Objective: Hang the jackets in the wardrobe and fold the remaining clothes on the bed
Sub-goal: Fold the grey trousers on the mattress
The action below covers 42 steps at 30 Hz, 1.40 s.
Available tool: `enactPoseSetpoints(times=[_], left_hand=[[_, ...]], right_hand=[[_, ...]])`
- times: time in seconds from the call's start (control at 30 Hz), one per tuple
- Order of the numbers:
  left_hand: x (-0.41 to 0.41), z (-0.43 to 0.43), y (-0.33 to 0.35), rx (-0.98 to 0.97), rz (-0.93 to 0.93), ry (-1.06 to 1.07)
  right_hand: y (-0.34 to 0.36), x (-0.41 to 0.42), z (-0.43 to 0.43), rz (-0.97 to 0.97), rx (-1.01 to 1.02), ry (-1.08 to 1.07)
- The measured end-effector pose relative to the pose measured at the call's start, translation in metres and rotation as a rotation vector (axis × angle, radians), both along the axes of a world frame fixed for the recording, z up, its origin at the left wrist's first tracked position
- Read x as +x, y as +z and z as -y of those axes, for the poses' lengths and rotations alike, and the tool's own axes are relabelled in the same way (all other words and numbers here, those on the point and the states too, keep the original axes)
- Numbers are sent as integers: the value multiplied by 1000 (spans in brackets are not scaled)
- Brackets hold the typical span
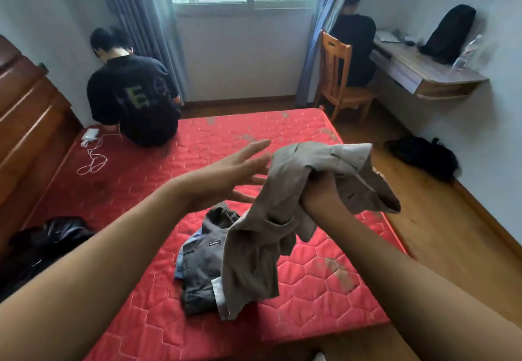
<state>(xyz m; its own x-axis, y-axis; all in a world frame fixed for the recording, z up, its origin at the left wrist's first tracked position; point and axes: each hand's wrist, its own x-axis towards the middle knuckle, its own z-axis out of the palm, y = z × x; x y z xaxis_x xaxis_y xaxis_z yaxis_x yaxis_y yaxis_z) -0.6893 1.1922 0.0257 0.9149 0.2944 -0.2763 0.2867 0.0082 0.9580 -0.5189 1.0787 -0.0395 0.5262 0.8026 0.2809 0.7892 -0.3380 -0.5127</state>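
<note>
A dark grey pile of clothes point(202, 273) lay crumpled on the red bed point(319, 290), with a bit of blue cloth under it. Over it hung a grey-brown garment point(254, 247) (a shirt or a light jacket, I could not tell), wrinkled, with its lower end in front of the pile. The right hand point(320, 188) gripped it near the top, the fingers hidden in the cloth. The left hand point(234, 174) was wide, fingers spread, just beside the garment. Further back a person point(132, 98) sat on the bed.
</note>
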Motion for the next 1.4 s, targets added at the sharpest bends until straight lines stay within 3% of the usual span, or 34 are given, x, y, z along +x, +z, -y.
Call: enactPoseSetpoints(times=[0.07,0.13,0.23,0.3,0.43,0.53,0.6,0.8,0.93,1.1,1.23,1.33,1.4], left_hand=[[35,31,3,282,-1,5],[62,52,-2,447,6,38],[92,75,-5,758,26,32],[112,84,-9,929,63,97],[141,98,-9,1115,116,243],[146,97,-4,1105,73,303],[141,92,-1,1074,64,329],[114,85,21,957,34,377],[90,83,33,982,37,333],[60,69,52,1003,3,324],[36,42,55,894,-87,311],[10,21,48,796,-158,320],[-6,9,39,802,-158,311]], right_hand=[[9,6,21,-16,-24,43],[8,30,37,286,109,154],[-4,62,56,437,217,195],[-21,82,60,443,363,162],[-21,114,58,72,498,374],[-35,132,65,-15,379,461],[-57,148,76,-62,232,352],[-100,190,99,150,68,157],[-115,201,105,-57,-44,149],[-116,196,99,216,4,494],[-109,183,79,457,-7,357],[-73,178,61,614,79,389],[-55,175,49,554,26,359]])
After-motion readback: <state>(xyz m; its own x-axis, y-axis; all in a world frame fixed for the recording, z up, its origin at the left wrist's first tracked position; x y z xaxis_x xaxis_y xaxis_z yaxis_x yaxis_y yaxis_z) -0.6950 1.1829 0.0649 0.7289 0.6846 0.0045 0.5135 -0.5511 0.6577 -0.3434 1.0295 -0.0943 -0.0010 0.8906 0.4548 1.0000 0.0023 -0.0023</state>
